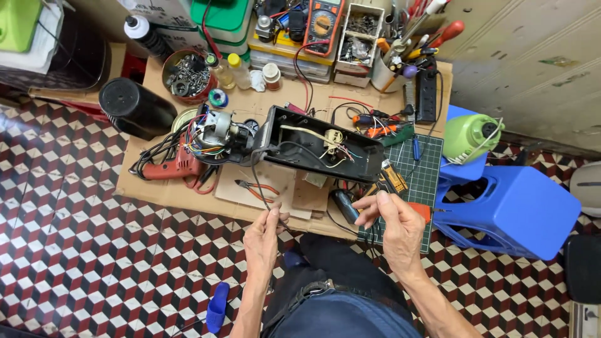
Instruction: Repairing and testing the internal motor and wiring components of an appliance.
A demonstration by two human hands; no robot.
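1. Nearest to us sit our own dark trousers (350,300) with a metal belt buckle, above a floor of red, white and black cube-pattern tiles (81,250).
2. Our left hand (263,241) is closed, pinching a thin dark wire (258,188) between thumb and fingers at the near edge of the cardboard sheet (150,191).
3. That wire runs up across the cardboard to the open black plastic housing (319,150), which lies tilted near the sheet's middle with pale and coloured leads inside.
4. Our right hand (397,228) is closed too, fingertips pinched on a thin wire end just beside a small black cylinder (345,206); what exactly it grips is too small to tell.
5. A bare motor (216,131) with tangled coloured wires touches the housing's left end, above a red drill (172,166).
6. A gridded green cutting mat (419,172) lies at the right edge, beside a blue plastic stool (513,209).
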